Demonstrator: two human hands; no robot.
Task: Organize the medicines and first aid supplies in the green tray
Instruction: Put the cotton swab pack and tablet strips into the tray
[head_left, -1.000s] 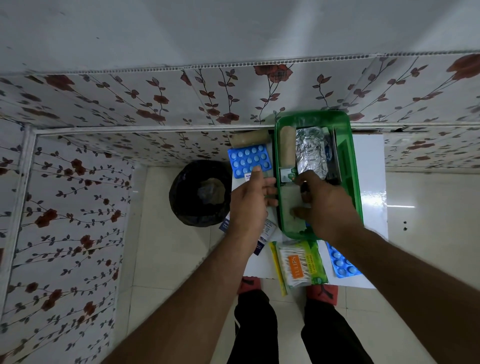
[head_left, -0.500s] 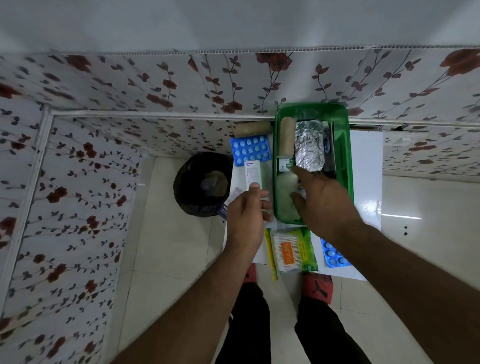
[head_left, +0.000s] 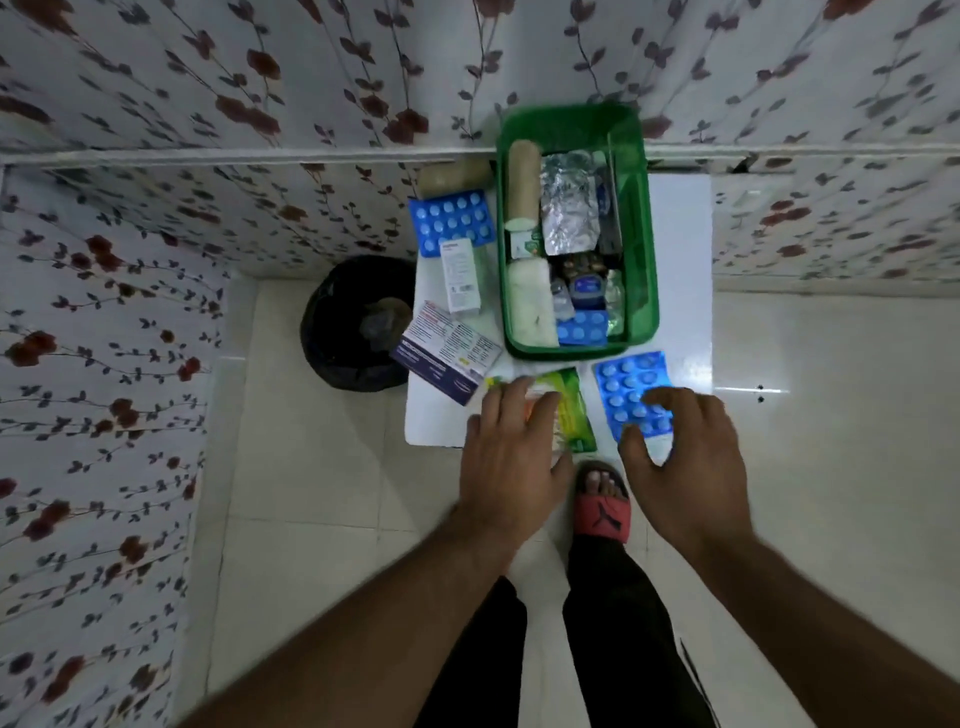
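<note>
The green tray (head_left: 641, 223) stands on a small white table (head_left: 680, 291) against the wall, holding a bandage roll, foil strips, cotton, small bottles and a blue pill strip. My left hand (head_left: 511, 452) lies spread over a green packet of cotton buds (head_left: 571, 410) at the table's near edge. My right hand (head_left: 685, 457) hovers with fingers apart over a blue blister pack (head_left: 626, 382) beside it. Neither hand grips anything. Left of the tray lie another blue blister pack (head_left: 452, 221), a white carton (head_left: 458, 273), a flat medicine box (head_left: 447, 351) and a beige roll (head_left: 454, 176).
A black bin (head_left: 348, 322) sits on the tiled floor left of the table. Flower-patterned wall panels close in at the back and left. My foot in a red slipper (head_left: 602, 506) is under the table's near edge.
Both hands have pulled back from the tray to the table's near edge. The left hand let go of the white carton, which now lies left of the tray. The camera tilted down.
</note>
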